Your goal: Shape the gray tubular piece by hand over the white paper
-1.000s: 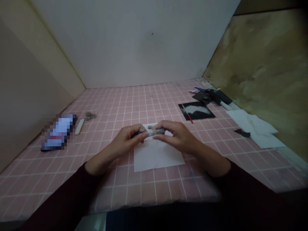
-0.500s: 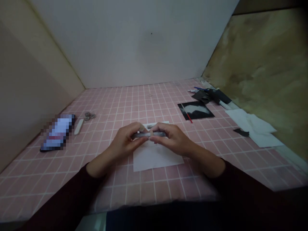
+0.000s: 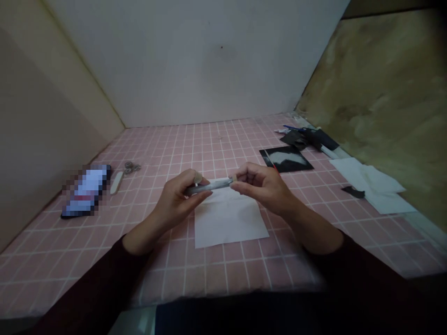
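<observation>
A slim grey rod (image 3: 218,185), perhaps a pen or a rolled tube, is held nearly level above a white sheet of paper (image 3: 228,223). My left hand (image 3: 179,193) is closed around its left part, the thumb below and the fingers above. At the rod's right end, my right hand (image 3: 263,186) pinches with thumb and fingertips. The tip itself is partly hidden by those fingers. The sheet lies on the pink checked tablecloth (image 3: 174,270), its far edge partly covered by the rod and hands.
To the left lie a phone (image 3: 85,190) with a blurred screen, a white strip (image 3: 117,183) and scissors (image 3: 132,166). On the right are a black-and-white picture (image 3: 289,158), a thin red stick (image 3: 274,166), dark scraps (image 3: 314,138) and white papers (image 3: 373,184). Walls enclose the table.
My right hand has shifted right and slightly up, baring more of the grey rod between my hands. My left hand has moved a little left and up, still on it.
</observation>
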`<state>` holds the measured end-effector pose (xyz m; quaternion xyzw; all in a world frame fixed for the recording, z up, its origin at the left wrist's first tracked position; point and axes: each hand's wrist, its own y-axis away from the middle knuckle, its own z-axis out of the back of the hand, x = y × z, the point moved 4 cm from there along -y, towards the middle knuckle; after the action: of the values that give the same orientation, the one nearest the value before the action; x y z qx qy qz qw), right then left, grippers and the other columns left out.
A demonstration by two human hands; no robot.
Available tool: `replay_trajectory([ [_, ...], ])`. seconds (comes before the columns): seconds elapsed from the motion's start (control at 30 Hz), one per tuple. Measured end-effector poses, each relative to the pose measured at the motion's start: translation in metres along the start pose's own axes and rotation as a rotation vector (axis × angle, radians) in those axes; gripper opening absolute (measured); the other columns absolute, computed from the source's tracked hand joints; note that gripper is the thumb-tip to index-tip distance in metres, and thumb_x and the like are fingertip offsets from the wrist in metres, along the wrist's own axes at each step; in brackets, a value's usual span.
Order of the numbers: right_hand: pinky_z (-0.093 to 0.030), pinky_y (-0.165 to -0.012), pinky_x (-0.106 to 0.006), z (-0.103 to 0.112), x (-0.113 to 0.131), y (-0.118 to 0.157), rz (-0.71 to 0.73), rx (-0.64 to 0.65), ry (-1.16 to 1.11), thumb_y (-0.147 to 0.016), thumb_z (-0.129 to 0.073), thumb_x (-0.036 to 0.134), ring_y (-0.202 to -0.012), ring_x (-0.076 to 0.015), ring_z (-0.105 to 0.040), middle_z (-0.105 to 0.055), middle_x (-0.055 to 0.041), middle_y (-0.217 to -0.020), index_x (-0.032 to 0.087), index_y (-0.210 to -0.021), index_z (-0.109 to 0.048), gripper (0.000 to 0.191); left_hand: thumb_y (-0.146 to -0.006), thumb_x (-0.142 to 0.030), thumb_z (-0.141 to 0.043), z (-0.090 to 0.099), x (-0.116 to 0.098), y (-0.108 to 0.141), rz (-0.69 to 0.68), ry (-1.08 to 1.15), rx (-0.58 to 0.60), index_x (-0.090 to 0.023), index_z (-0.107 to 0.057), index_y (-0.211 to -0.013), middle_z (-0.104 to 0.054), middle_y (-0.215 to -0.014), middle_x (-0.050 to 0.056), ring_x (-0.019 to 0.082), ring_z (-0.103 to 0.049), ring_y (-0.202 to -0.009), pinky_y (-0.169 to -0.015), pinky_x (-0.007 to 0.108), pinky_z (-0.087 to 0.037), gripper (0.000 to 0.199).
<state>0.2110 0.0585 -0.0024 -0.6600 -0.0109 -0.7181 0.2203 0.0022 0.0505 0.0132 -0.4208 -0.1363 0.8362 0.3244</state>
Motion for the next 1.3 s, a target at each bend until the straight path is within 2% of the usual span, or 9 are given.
replay_trajectory([
  [0.1,-0.035,-0.05,-0.023,0.002,-0.003,-0.001,-0.03,-0.021,0.008,-0.078,-0.08,0.036,-0.056,-0.0079,-0.046,-0.052,0.005,-0.065,0.015,-0.083,-0.066,0.025,-0.087,-0.023,-0.072,0.0,0.001,0.0,-0.008,-0.014,-0.004,-0.019,-0.061,-0.084,-0.058,-0.076,-0.002,0.01,-0.047,-0.062,-0.057,0.024,-0.036,0.013],
  [0.17,-0.04,-0.054,-0.024,0.002,-0.004,-0.002,-0.046,-0.004,-0.01,-0.079,-0.079,0.035,-0.06,-0.0095,-0.052,-0.059,0.0027,-0.068,0.016,-0.084,-0.067,0.024,-0.086,-0.023,-0.073,0.0,0.002,0.001,0.017,0.019,-0.016,-0.019,-0.061,-0.085,-0.058,-0.076,-0.002,0.009,-0.046,-0.061,-0.056,0.024,-0.035,0.013],
  [0.27,-0.049,-0.064,-0.026,0.003,-0.001,-0.003,-0.012,0.015,-0.069,-0.08,-0.078,0.031,-0.071,-0.0118,-0.061,-0.068,-0.0011,-0.08,0.017,-0.089,-0.069,0.019,-0.087,-0.026,-0.072,-0.001,0.005,0.001,0.095,0.145,-0.032,-0.019,-0.061,-0.087,-0.056,-0.073,-0.003,0.009,-0.043,-0.057,-0.052,0.024,-0.032,0.014],
  [0.4,-0.053,-0.072,-0.027,0.002,0.003,-0.001,0.057,0.051,-0.083,-0.084,-0.075,0.028,-0.079,-0.0131,-0.066,-0.071,-0.0027,-0.091,0.018,-0.1,-0.07,0.019,-0.085,-0.03,-0.073,-0.004,0.009,0.0,0.21,0.312,0.005,-0.018,-0.061,-0.084,-0.056,-0.073,-0.003,0.009,-0.044,-0.059,-0.053,0.023,-0.032,0.017],
  [0.6,-0.052,-0.083,-0.032,-0.002,0.009,0.005,0.178,0.064,0.198,-0.087,-0.072,0.026,-0.088,-0.0164,-0.066,-0.072,-0.0046,-0.097,0.019,-0.108,-0.071,0.022,-0.089,-0.034,-0.068,-0.013,0.013,0.004,0.357,0.417,0.119,-0.017,-0.06,-0.081,-0.054,-0.074,-0.002,0.011,-0.047,-0.066,-0.058,0.023,-0.035,0.021],
  [0.83,-0.051,-0.064,-0.026,-0.002,-0.002,0.0,-0.011,0.05,0.016,-0.085,-0.072,0.033,-0.068,-0.0124,-0.063,-0.069,-0.002,-0.079,0.015,-0.091,-0.07,0.019,-0.087,-0.022,-0.071,-0.008,0.006,0.002,0.073,0.109,0.004,-0.017,-0.063,-0.09,-0.058,-0.078,-0.002,0.009,-0.048,-0.063,-0.056,0.022,-0.036,0.01],
  [0.97,-0.05,-0.062,-0.026,-0.011,-0.004,-0.001,-0.054,0.134,-0.034,-0.083,-0.074,0.038,-0.063,-0.0115,-0.061,-0.066,-0.0005,-0.073,0.016,-0.08,-0.069,0.022,-0.09,-0.02,-0.068,-0.011,-0.002,0.003,-0.072,-0.001,0.048,-0.017,-0.065,-0.093,-0.059,-0.079,-0.001,0.011,-0.054,-0.069,-0.059,0.022,-0.039,0.005],
  [1.13,-0.047,-0.061,-0.025,-0.008,-0.001,0.0,-0.028,0.043,-0.02,-0.083,-0.075,0.035,-0.064,-0.011,-0.059,-0.065,0.0001,-0.073,0.016,-0.082,-0.069,0.02,-0.089,-0.021,-0.07,-0.007,-0.004,0.003,-0.083,-0.02,-0.028,-0.017,-0.063,-0.092,-0.06,-0.08,-0.001,0.01,-0.052,-0.065,-0.057,0.021,-0.039,0.009],
  [1.3,-0.042,-0.06,-0.026,-0.011,-0.004,0.002,-0.033,0.117,0.07,-0.084,-0.074,0.035,-0.064,-0.0109,-0.055,-0.063,0.0007,-0.074,0.016,-0.089,-0.071,0.02,-0.091,-0.02,-0.067,-0.01,-0.005,0.003,-0.104,-0.024,0.053,-0.017,-0.064,-0.093,-0.061,-0.08,0.0,0.012,-0.055,-0.069,-0.059,0.022,-0.041,0.005],
])
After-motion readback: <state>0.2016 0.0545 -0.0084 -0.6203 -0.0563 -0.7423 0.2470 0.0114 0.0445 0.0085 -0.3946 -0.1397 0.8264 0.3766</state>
